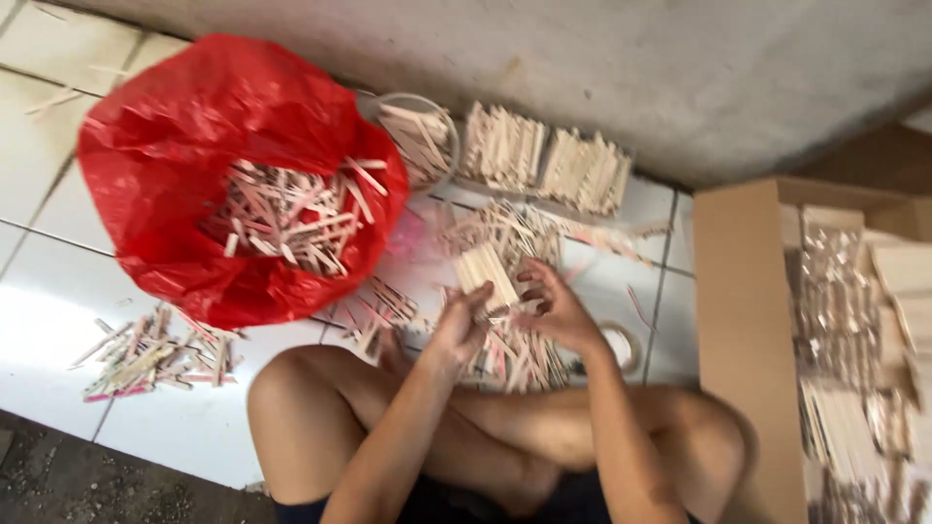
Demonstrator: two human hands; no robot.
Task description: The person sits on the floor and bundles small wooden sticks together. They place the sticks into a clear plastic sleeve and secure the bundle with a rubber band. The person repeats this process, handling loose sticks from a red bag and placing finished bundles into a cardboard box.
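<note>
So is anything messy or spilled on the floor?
Yes. Loose wooden sticks lie scattered on the white tiles beside the red plastic bag, outside it, some crossed over each other. More lie strewn under both hands, unlike the tidy bundles by the wall.

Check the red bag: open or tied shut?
Open. The red plastic bag gapes at the top, and loose wooden sticks show inside its mouth.

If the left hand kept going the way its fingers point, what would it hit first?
Likely the loose sticks on the tiles just beyond the bundle that the left hand grips; depth is unclear.
</note>
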